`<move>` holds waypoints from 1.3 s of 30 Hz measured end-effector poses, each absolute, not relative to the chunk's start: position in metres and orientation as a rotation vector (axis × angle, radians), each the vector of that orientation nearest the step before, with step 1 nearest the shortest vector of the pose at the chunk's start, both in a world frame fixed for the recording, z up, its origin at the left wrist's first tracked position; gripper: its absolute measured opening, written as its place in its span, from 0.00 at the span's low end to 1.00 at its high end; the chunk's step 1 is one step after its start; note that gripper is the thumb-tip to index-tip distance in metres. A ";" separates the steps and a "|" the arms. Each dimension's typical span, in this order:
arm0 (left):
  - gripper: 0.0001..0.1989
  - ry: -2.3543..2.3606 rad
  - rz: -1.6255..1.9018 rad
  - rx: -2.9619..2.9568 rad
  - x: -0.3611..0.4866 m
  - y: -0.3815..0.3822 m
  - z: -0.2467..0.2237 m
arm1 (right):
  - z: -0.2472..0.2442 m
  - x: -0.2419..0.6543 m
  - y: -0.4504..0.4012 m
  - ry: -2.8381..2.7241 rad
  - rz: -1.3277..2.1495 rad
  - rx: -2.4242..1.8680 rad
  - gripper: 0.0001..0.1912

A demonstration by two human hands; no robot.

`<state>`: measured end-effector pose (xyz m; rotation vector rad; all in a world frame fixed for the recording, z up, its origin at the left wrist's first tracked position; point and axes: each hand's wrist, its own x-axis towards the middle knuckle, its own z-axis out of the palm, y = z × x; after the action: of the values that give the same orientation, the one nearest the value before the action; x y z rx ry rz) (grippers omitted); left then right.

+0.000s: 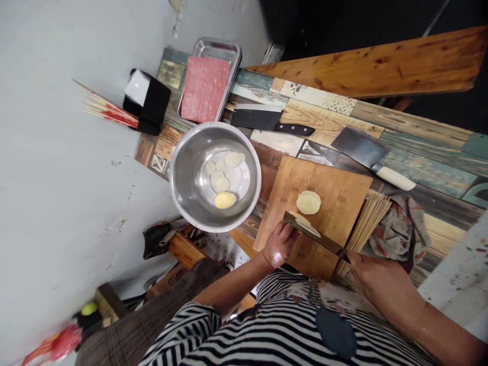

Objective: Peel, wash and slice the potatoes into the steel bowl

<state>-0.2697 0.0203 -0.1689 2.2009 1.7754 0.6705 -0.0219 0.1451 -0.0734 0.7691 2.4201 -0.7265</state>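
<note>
My right hand is wrapped round the handle of a kitchen knife, its blade held over the wooden cutting board. At the blade's far end, the fingers of my left hand are bent in and closed; whatever lies under them is hidden. Pale potato slices rest against the far side of the blade. Just beyond, another round potato slice lies flat on the board. Left of the board, a steel bowl contains several thin slices and one peeled yellow potato.
Behind the bowl, a metal tray bears a pink slab. A black-handled knife and a white-handled cleaver lie behind the board. Bamboo skewers and a crumpled cloth are on its right. A black holder contains red-marked sticks.
</note>
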 end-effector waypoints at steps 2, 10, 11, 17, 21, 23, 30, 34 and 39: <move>0.17 1.764 0.616 2.220 -0.273 0.018 -0.169 | -0.074 -0.025 0.147 2.389 -0.718 0.763 0.15; 0.17 1.791 0.696 2.229 -0.271 0.015 -0.177 | -0.087 -0.030 0.147 2.354 -0.685 0.744 0.12; 0.17 1.817 0.719 2.242 -0.269 0.015 -0.177 | -0.091 -0.030 0.147 2.356 -0.680 0.743 0.13; 0.19 1.840 0.829 2.236 -0.265 0.016 -0.181 | -0.110 -0.025 0.151 2.415 -0.633 0.749 0.10; 0.19 1.860 0.811 2.166 -0.268 0.012 -0.183 | -0.104 -0.016 0.155 2.542 -0.607 0.728 0.10; 0.19 1.861 0.791 2.137 -0.270 0.010 -0.181 | -0.097 -0.008 0.156 2.624 -0.569 0.741 0.10; 0.17 1.978 0.704 1.913 -0.271 0.001 -0.165 | -0.078 0.017 0.163 3.199 -0.005 0.712 0.17; 0.15 1.984 0.701 1.815 -0.282 0.002 -0.156 | -0.069 0.023 0.170 3.200 0.083 0.717 0.17; 0.15 2.038 0.568 1.627 -0.296 0.018 -0.142 | -0.064 0.033 0.167 3.202 0.195 0.679 0.16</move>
<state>-0.2960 0.0179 -0.1419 1.6268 2.0378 0.5682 0.0333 0.1665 -0.0641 0.6787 3.2025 0.1949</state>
